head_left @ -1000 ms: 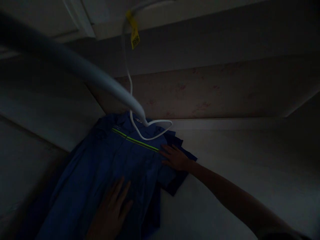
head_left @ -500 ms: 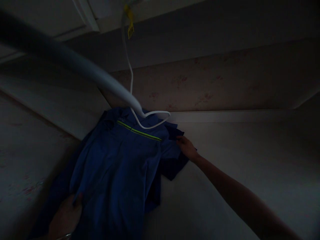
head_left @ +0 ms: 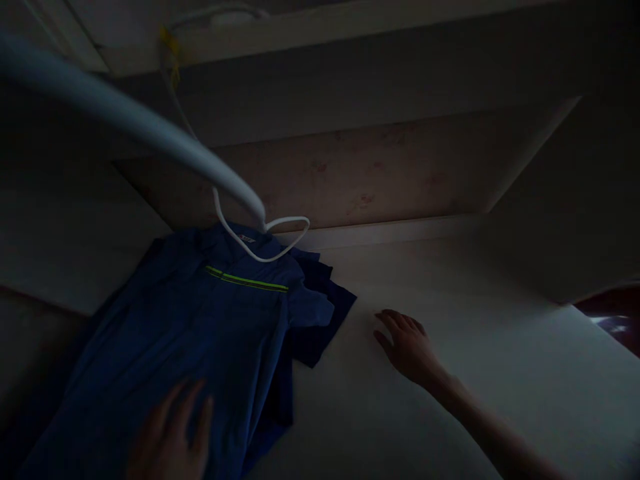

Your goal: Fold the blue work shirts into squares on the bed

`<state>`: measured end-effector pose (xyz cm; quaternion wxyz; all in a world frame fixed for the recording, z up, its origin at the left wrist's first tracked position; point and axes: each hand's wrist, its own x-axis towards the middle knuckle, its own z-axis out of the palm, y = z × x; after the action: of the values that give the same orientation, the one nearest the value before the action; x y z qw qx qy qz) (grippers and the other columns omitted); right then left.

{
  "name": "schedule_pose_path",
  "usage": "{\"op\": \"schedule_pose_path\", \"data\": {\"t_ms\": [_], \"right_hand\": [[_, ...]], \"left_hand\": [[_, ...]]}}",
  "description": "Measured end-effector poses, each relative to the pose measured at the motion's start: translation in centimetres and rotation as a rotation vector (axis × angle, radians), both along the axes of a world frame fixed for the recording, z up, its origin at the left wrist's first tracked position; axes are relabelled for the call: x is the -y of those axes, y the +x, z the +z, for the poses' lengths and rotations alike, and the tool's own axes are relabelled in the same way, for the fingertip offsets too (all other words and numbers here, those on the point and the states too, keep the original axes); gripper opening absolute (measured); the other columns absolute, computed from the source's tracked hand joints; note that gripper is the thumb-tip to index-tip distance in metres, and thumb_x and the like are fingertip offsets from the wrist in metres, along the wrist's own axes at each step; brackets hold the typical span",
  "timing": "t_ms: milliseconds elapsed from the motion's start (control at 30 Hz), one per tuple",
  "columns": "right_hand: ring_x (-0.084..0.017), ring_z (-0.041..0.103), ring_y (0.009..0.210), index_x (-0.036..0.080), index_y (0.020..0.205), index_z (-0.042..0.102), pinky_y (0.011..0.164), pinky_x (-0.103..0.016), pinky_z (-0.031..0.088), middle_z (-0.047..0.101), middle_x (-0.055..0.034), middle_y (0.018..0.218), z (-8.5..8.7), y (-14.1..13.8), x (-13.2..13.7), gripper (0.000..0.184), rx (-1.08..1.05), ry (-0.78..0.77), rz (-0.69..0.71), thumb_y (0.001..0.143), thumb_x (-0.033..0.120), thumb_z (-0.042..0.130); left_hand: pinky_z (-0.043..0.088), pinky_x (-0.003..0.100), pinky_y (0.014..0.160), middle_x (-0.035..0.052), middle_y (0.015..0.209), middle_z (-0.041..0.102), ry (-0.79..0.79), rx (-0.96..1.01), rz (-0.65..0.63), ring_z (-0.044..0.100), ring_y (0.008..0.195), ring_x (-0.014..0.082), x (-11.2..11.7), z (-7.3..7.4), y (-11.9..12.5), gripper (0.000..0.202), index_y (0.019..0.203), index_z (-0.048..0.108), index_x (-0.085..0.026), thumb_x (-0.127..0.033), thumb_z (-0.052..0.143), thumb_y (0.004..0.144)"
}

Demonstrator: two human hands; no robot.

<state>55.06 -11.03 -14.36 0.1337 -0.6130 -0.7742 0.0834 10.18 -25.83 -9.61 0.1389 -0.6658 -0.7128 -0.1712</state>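
A blue short-sleeved shirt (head_left: 220, 320) with a yellow-green stripe across the chest hangs on the left, against the back of a dim closet. Darker blue garments (head_left: 320, 333) show behind its right sleeve. My left hand (head_left: 173, 433) is over the lower front of the shirt with its fingers spread; whether it touches the cloth I cannot tell. To the right of the sleeves, my right hand (head_left: 405, 340) is apart from the clothes, fingers loosely stretched and holding nothing.
A pale rod (head_left: 200, 157) slants in from the upper left above the shirt. A white cable (head_left: 220, 213) loops near the collar, with a yellow tag (head_left: 171, 53) higher up. Flower-patterned wall (head_left: 365, 180) and a pale back panel (head_left: 450, 287) lie behind.
My right hand has let go of the sleeve and moved right. My left hand has released the shirt's edge and spread its fingers over the front. The view has shifted right.
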Motion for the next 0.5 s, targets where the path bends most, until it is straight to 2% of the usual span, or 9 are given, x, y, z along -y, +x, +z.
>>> {"op": "schedule_pose_path", "data": {"t_ms": [33, 100, 167, 233, 300, 367, 500], "right_hand": [[-0.031, 0.051, 0.128, 0.021, 0.133, 0.058, 0.109, -0.053, 0.033, 0.055, -0.0106, 0.141, -0.9, 1.4, 1.7, 0.044, 0.032, 0.005, -0.044, 0.097, 0.042, 0.042], [-0.030, 0.047, 0.133, 0.024, 0.137, 0.056, 0.112, -0.055, 0.030, 0.052, -0.0087, 0.146, -2.6, 3.5, 4.8, 0.047, 0.073, -0.001, -0.097, 0.099, 0.044, 0.038], [-0.028, 0.042, 0.138, 0.026, 0.142, 0.051, 0.115, -0.056, 0.027, 0.047, -0.0062, 0.150, -3.9, 4.6, 6.9, 0.049, 0.090, 0.001, -0.101, 0.101, 0.044, 0.033], [-0.026, 0.039, 0.141, 0.027, 0.145, 0.048, 0.117, -0.054, 0.024, 0.043, -0.0044, 0.153, -4.7, 4.8, 8.0, 0.050, 0.100, 0.019, -0.095, 0.102, 0.044, 0.031], [-0.026, 0.040, 0.140, 0.027, 0.144, 0.050, 0.118, -0.054, 0.024, 0.044, -0.0044, 0.152, -4.9, 4.6, 8.2, 0.049, 0.109, 0.050, -0.121, 0.101, 0.044, 0.032], [-0.026, 0.043, 0.138, 0.027, 0.140, 0.054, 0.117, -0.055, 0.025, 0.047, -0.0047, 0.150, -4.8, 4.3, 7.9, 0.047, 0.107, 0.079, -0.142, 0.101, 0.042, 0.034], [-0.027, 0.044, 0.137, 0.028, 0.139, 0.056, 0.115, -0.056, 0.027, 0.049, -0.0048, 0.148, -5.0, 4.3, 7.6, 0.046, 0.078, 0.135, -0.132, 0.100, 0.041, 0.035]], "left_hand": [[0.050, 0.042, 0.094, 0.0118, 0.129, 0.061, -0.002, 0.008, -0.065, 0.060, 0.114, 0.0275, -0.7, -0.7, 3.5, 0.039, 0.119, 0.062, -0.023, -0.046, 0.050, 0.090], [0.049, 0.042, 0.098, 0.0108, 0.139, 0.057, -0.009, 0.003, -0.113, 0.057, 0.122, 0.0260, -1.8, -2.2, 9.2, 0.042, 0.125, 0.062, -0.024, -0.044, 0.046, 0.093], [0.045, 0.049, 0.102, 0.0115, 0.143, 0.055, -0.050, -0.045, -0.106, 0.054, 0.127, 0.0287, -2.5, -3.8, 12.6, 0.045, 0.128, 0.063, -0.023, -0.042, 0.043, 0.093], [0.037, 0.059, 0.106, 0.0122, 0.144, 0.054, -0.114, -0.109, -0.099, 0.051, 0.130, 0.0324, -2.9, -5.2, 14.0, 0.046, 0.130, 0.063, -0.023, -0.038, 0.041, 0.092], [0.029, 0.064, 0.110, 0.0118, 0.146, 0.052, -0.168, -0.151, -0.114, 0.048, 0.133, 0.0337, -3.0, -6.2, 14.1, 0.049, 0.133, 0.062, -0.024, -0.035, 0.040, 0.091], [0.024, 0.064, 0.112, 0.0112, 0.148, 0.049, -0.197, -0.165, -0.133, 0.046, 0.135, 0.0330, -2.9, -6.7, 13.8, 0.050, 0.136, 0.059, -0.026, -0.035, 0.040, 0.091], [0.022, 0.064, 0.113, 0.0113, 0.152, 0.044, -0.217, -0.166, -0.128, 0.046, 0.135, 0.0324, -2.7, -6.6, 13.7, 0.051, 0.140, 0.054, -0.028, -0.040, 0.040, 0.093]]}}
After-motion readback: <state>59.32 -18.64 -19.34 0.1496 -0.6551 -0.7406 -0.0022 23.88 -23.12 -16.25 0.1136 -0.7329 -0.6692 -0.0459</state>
